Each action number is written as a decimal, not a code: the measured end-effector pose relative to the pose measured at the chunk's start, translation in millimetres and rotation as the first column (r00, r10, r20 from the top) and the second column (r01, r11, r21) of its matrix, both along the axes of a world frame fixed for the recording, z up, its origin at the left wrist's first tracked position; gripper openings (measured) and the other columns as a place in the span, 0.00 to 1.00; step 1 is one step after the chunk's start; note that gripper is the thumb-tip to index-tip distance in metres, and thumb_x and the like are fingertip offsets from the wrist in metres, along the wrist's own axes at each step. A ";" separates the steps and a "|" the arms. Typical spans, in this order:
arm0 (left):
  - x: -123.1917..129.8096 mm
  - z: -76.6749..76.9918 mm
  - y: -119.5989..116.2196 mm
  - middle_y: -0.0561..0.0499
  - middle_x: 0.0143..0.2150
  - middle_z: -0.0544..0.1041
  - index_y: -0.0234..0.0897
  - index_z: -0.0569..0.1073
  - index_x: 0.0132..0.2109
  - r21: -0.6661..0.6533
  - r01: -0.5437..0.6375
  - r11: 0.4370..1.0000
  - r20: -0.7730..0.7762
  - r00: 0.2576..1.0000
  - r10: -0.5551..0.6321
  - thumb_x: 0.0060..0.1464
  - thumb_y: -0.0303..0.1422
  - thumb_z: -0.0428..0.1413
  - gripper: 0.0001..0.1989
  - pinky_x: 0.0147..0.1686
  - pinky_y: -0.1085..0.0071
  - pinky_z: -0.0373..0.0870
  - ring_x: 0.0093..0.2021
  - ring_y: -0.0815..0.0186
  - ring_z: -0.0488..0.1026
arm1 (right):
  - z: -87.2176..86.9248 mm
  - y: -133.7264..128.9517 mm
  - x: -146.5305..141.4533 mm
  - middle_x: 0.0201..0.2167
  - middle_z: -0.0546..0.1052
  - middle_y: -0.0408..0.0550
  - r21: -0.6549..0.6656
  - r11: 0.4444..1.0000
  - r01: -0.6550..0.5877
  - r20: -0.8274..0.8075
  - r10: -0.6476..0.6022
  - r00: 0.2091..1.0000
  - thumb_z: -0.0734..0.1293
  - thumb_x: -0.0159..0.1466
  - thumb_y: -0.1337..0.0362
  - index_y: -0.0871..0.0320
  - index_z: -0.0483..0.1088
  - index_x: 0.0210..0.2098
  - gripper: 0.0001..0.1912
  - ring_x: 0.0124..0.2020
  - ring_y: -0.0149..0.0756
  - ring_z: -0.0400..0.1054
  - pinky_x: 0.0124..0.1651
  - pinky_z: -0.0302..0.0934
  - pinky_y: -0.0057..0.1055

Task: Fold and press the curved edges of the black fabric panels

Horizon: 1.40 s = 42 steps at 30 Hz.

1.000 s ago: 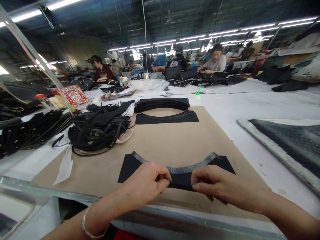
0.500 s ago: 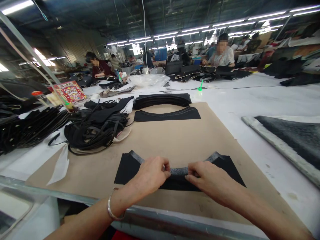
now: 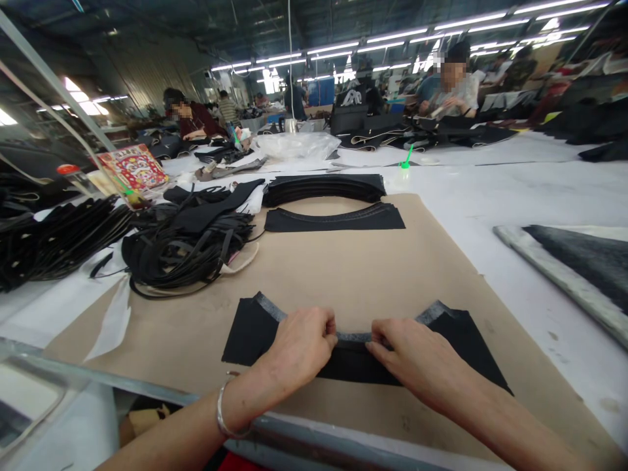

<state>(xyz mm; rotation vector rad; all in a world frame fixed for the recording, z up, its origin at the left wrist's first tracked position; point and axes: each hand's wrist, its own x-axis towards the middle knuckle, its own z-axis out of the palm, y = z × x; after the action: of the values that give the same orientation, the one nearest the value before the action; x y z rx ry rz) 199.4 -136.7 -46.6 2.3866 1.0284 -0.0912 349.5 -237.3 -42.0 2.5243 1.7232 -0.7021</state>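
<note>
A black curved fabric piece (image 3: 356,363) lies on the brown board near the table's front edge, its concave side facing away from me. Along that inner curve runs a grey fuzzy edge strip (image 3: 354,337). My left hand (image 3: 307,340) pinches the edge left of the middle, thumb against fingers. A short gap to the right, my right hand (image 3: 400,340) pinches the same edge. Between the hands, the grey strip looks folded toward me, onto the black face. Both hands cover parts of the curve.
Farther back lie a single curved black piece (image 3: 333,219) and a stack of similar pieces (image 3: 324,190). A heap of black strips (image 3: 189,245) is on the left. A grey-edged slab (image 3: 564,281) lies at the right. Co-workers sit across the table beyond a green-capped bottle (image 3: 405,162).
Both hands keep pinching the edge, with the grey strip between them showing narrower. The whole view has shifted slightly.
</note>
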 end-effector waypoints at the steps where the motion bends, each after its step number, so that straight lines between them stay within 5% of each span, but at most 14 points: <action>1: 0.0 0.4 -0.6 0.51 0.29 0.77 0.39 0.74 0.32 0.000 -0.001 1.000 0.001 1.000 0.001 0.49 0.30 0.53 0.05 0.27 0.71 0.55 0.29 0.64 0.70 | 0.0 -0.6 0.6 0.29 0.77 0.51 -0.006 1.000 0.005 -0.006 -0.005 1.000 0.58 0.64 0.63 0.57 0.71 0.28 0.13 0.32 0.42 0.71 0.27 0.45 0.30; 11: -15.9 10.6 -13.5 0.55 0.29 0.76 0.46 0.77 0.37 -0.090 0.029 0.996 0.000 1.000 -0.029 0.48 0.32 0.55 0.08 0.29 0.71 0.56 0.31 0.63 0.72 | 10.9 -20.3 -4.7 0.27 0.75 0.44 -0.036 0.999 0.002 -0.156 -0.008 0.988 0.62 0.62 0.65 0.56 0.69 0.26 0.09 0.30 0.36 0.68 0.29 0.44 0.29; 21: -28.6 6.7 -6.8 0.53 0.30 0.77 0.48 0.77 0.42 -0.031 -0.013 0.999 -0.117 0.993 0.010 0.50 0.38 0.57 0.11 0.29 0.70 0.55 0.33 0.60 0.73 | -2.2 -30.5 -18.9 0.30 0.75 0.45 0.071 0.997 0.014 -0.219 0.002 0.976 0.60 0.64 0.64 0.56 0.69 0.28 0.10 0.32 0.36 0.68 0.30 0.46 0.29; 26: -33.7 12.3 -7.1 0.54 0.30 0.76 0.45 0.76 0.37 0.015 -0.044 0.999 -0.142 0.989 0.046 0.48 0.38 0.58 0.07 0.28 0.70 0.53 0.32 0.61 0.72 | -8.3 -32.5 -22.3 0.28 0.74 0.44 0.067 0.997 0.031 -0.228 -0.015 0.973 0.59 0.64 0.65 0.55 0.68 0.28 0.10 0.28 0.35 0.67 0.28 0.44 0.29; 42: -2.2 8.3 -3.6 0.52 0.27 0.75 0.39 0.75 0.31 -0.054 -0.032 0.998 -0.068 0.997 0.028 0.51 0.38 0.56 0.08 0.27 0.72 0.53 0.30 0.64 0.70 | 2.7 -21.2 6.0 0.27 0.75 0.46 -0.013 0.999 0.048 -0.085 -0.049 0.995 0.58 0.66 0.61 0.55 0.67 0.27 0.12 0.27 0.36 0.68 0.26 0.41 0.30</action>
<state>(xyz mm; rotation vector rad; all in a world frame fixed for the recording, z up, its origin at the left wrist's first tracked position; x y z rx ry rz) 197.2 -140.2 -38.3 2.3317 1.0789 -0.1882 355.5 -258.5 -39.3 2.5725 1.6829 -0.8323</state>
